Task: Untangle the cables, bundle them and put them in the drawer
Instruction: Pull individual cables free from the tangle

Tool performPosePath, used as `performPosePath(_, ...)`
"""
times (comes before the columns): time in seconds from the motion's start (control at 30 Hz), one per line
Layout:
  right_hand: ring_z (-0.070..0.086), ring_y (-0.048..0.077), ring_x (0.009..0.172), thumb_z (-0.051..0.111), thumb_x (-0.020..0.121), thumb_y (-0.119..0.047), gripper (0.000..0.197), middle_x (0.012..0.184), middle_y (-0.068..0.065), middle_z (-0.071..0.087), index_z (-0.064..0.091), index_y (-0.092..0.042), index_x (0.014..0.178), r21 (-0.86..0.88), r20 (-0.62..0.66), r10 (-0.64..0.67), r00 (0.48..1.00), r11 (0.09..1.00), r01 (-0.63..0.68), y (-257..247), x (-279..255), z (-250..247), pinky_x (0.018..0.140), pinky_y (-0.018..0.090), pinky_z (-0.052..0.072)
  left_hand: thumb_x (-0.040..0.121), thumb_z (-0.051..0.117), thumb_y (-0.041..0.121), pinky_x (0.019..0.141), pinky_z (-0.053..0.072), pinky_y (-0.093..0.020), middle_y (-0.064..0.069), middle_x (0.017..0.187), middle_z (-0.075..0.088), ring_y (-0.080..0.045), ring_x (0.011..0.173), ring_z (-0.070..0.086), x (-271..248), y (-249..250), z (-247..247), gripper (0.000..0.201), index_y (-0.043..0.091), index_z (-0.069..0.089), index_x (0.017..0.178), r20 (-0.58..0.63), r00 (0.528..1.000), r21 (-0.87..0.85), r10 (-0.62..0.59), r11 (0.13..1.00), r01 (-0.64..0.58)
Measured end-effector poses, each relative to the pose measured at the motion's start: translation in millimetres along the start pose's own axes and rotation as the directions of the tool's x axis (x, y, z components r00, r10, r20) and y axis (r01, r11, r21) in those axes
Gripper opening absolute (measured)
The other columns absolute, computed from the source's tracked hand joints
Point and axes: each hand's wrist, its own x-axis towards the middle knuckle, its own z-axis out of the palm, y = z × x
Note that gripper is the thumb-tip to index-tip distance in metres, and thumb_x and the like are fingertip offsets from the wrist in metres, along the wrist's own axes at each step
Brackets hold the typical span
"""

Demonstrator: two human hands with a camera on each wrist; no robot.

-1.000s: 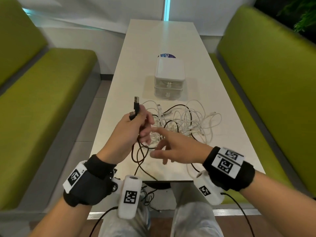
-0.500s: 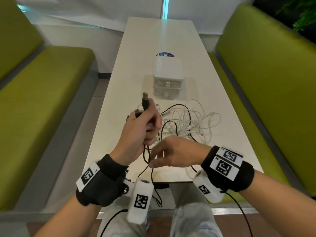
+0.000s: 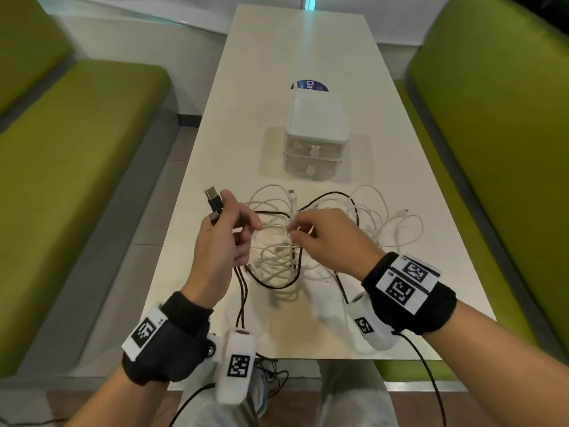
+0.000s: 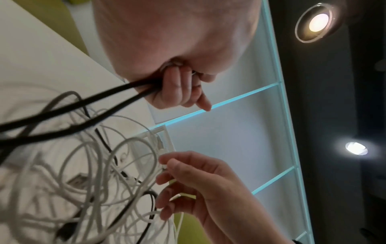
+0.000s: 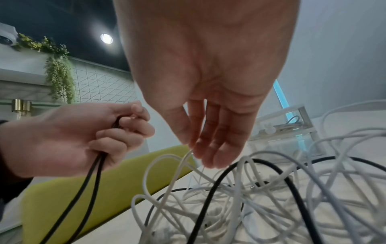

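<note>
Cables: one black USB cable (image 3: 326, 200), several white cables (image 3: 374, 224), tangled in one heap near the table's (image 3: 264, 57) near edge, midway between its long sides.

Left hand (image 3: 220, 245), nearest, was raised above the left part of the heap, fingers clenched round both plug ends of the black cable; the plugs pointed up and away, the two strands hung down together toward the near edge.

Right hand (image 3: 329, 238), just right of it and over the heap's middle, pinched a white strand (image 5: 183, 161) at thumb and fingertip; remaining fingers relaxed. Black loops ran across the heap, left to right, threaded through white coils. Judgement: the right hand was the better placed to lift white clear of black.

Drawer unit (image 3: 315, 134), two tiers, both drawers closed, stood beyond the heap on the table's centre line; blue sticker (image 3: 309, 85) behind it.
</note>
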Motion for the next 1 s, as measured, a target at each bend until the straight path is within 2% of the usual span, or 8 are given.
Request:
performPosePath(0.2, 0.060, 0.021, 0.091, 0.051, 0.094, -0.013, 0.020, 0.104, 0.002, 0.063, 0.067, -0.015, 0.105, -0.154, -0.261, 0.061, 0.964, 0.983, -0.104, 20, 39, -3, 0.083, 0.032, 0.047, 0.097, 0.036, 0.053, 0.039, 0.012, -0.020, -0.002, 0.057, 0.034, -0.010, 0.042, 0.019, 15, -12, -17, 0.059, 0.008, 0.056, 0.064, -0.066, 0.997, -0.042, -0.029, 0.999, 0.026)
performPosePath(0.33, 0.056, 0.030, 0.102, 0.050, 0.090, -0.005, 0.029, 0.114, 0.010, 0.053, 0.065, -0.014, 0.113, -0.468, 0.082, 0.148, 0.986, 0.879, -0.094, 48, 74, 2, 0.085, 0.035, 0.047, 0.097, 0.037, 0.052, 0.040, 0.011, -0.022, -0.001, 0.057, 0.030, -0.011, 0.046, 0.016, 20, -15, -15, 0.058, 0.009, 0.059, 0.064, -0.055, 0.998, -0.010, -0.042, 0.999, 0.042)
performPosePath(0.47, 0.054, 0.028, 0.093, 0.051, 0.090, -0.005, 0.016, 0.105, 0.010, 0.055, 0.061, -0.010, 0.102, -0.591, 0.114, 0.094, 0.989, 0.807, -0.009, 50, 80, 12, 0.073, 0.037, 0.048, 0.099, 0.037, 0.051, 0.039, 0.015, -0.019, -0.005, 0.061, 0.027, -0.015, 0.049, 0.015, 21, -13, -13, 0.058, 0.007, 0.059, 0.068, -0.032, 0.999, 0.051, -0.030, 0.998, 0.031)
performPosePath(0.67, 0.057, 0.017, 0.080, 0.053, 0.093, -0.022, 0.012, 0.092, 0.001, 0.066, 0.062, -0.016, 0.098, -0.256, -0.166, 0.009, 0.986, 0.965, -0.052, 34, 65, -25, 0.070, 0.029, 0.043, 0.099, 0.038, 0.049, 0.043, 0.013, -0.025, -0.005, 0.061, 0.031, -0.013, 0.049, 0.018, 14, -6, -7, 0.056, 0.008, 0.063, 0.069, -0.037, 0.999, 0.091, 0.012, 0.996, -0.009)
performPosePath(0.77, 0.053, -0.001, 0.070, 0.060, 0.091, -0.024, 0.009, 0.086, -0.007, 0.064, 0.066, -0.018, 0.096, -0.027, -0.398, -0.034, 0.917, 0.999, 0.026, 10, 55, -54, 0.069, 0.020, 0.045, 0.098, 0.038, 0.048, 0.044, 0.016, -0.029, 0.000, 0.059, 0.040, -0.013, 0.048, 0.025, 9, -2, 6, 0.055, 0.010, 0.067, 0.071, -0.009, 0.999, 0.083, 0.039, 0.996, -0.038)
performPosePath(0.83, 0.056, -0.001, 0.071, 0.064, 0.090, -0.024, 0.010, 0.088, -0.006, 0.065, 0.067, -0.017, 0.096, 0.086, -0.531, -0.055, 0.846, 0.989, 0.119, -10, 47, -73, 0.068, 0.014, 0.047, 0.099, 0.037, 0.046, 0.046, 0.027, -0.028, 0.000, 0.064, 0.049, -0.015, 0.053, 0.037, 7, 3, 15, 0.053, 0.010, 0.071, 0.081, -0.002, 0.994, 0.107, 0.109, 0.988, -0.108)
performPosePath(0.9, 0.059, 0.002, 0.073, 0.066, 0.088, -0.024, 0.013, 0.088, -0.007, 0.066, 0.068, -0.015, 0.097, 0.147, -0.573, -0.090, 0.814, 0.966, 0.211, -30, 38, -85, 0.069, 0.015, 0.050, 0.099, 0.036, 0.045, 0.057, 0.040, -0.025, -0.001, 0.078, 0.059, -0.013, 0.067, 0.051, 6, 9, 24, 0.049, 0.013, 0.072, 0.098, -0.016, 0.971, 0.178, 0.240, 0.956, -0.233)
performPosePath(1.0, 0.059, 0.007, 0.072, 0.072, 0.085, -0.026, 0.014, 0.084, -0.003, 0.067, 0.072, -0.014, 0.091, 0.137, -0.468, -0.203, 0.860, 0.945, 0.298, -56, 13, -90, 0.066, 0.020, 0.049, 0.099, 0.038, 0.045, 0.086, 0.045, -0.016, 0.007, 0.108, 0.064, -0.003, 0.102, 0.058, 0, 22, 37, 0.038, 0.025, 0.063, 0.120, -0.014, 0.901, 0.286, 0.434, 0.865, -0.412)
